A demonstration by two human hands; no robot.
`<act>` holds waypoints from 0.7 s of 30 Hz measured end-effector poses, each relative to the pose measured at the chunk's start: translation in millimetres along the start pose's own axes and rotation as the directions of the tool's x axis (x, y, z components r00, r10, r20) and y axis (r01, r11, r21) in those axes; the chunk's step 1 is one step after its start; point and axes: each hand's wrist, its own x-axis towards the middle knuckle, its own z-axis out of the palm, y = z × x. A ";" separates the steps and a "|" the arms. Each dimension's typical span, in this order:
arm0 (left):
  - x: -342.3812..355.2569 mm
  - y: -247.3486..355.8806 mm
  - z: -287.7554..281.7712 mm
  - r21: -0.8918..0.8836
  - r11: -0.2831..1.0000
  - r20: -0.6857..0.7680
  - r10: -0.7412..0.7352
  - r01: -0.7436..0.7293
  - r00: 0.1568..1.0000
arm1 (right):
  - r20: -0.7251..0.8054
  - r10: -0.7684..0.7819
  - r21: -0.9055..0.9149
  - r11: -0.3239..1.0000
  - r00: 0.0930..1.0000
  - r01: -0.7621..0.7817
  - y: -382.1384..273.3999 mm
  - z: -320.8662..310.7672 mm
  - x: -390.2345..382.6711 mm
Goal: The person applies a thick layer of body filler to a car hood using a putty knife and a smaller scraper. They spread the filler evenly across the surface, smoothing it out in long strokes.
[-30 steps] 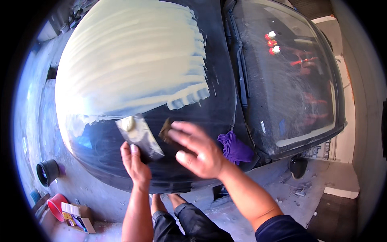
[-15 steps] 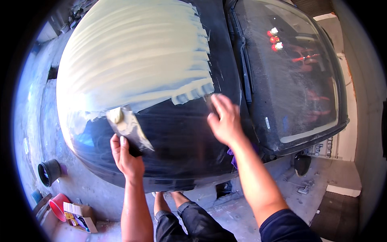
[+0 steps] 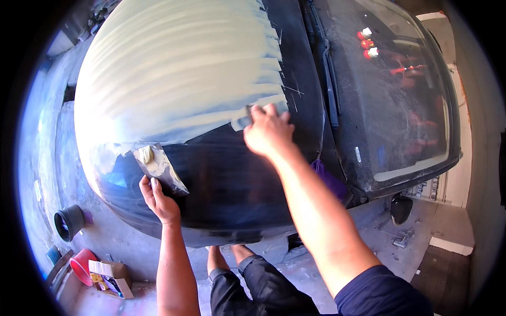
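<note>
A broad coat of cream body filler [image 3: 179, 68] covers much of the dark car hood [image 3: 226, 179], with ragged strokes along its windshield side. My left hand [image 3: 162, 204] is closed on the near end of a flat metal plate [image 3: 169, 173] smeared with filler. On the plate's far end sits a lump of filler [image 3: 145, 154]. Over the coat's near right corner, my right hand [image 3: 270, 131] grips a spreader [image 3: 249, 110]. Only a small grey part of the spreader shows beyond the fingers, and its working edge is hidden.
To the right are the windshield [image 3: 390, 105] and wipers [image 3: 330, 79], with red and white ornaments [image 3: 368, 43] visible through the glass. A purple cloth [image 3: 328, 180] hangs by the hood's rear corner. On the floor at left stand a black bucket [image 3: 69, 222], a red basin [image 3: 83, 266] and a carton [image 3: 113, 279].
My right hand has moved left from the end of the short filler strip onto the strip itself. My left hand and the plate have shifted only slightly.
</note>
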 end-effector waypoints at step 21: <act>0.7 5.4 7.2 0.153 0.987 0.009 0.050 -0.051 0.999 | -0.029 0.030 0.014 0.999 0.999 -0.029 36.9 -8.9 11.5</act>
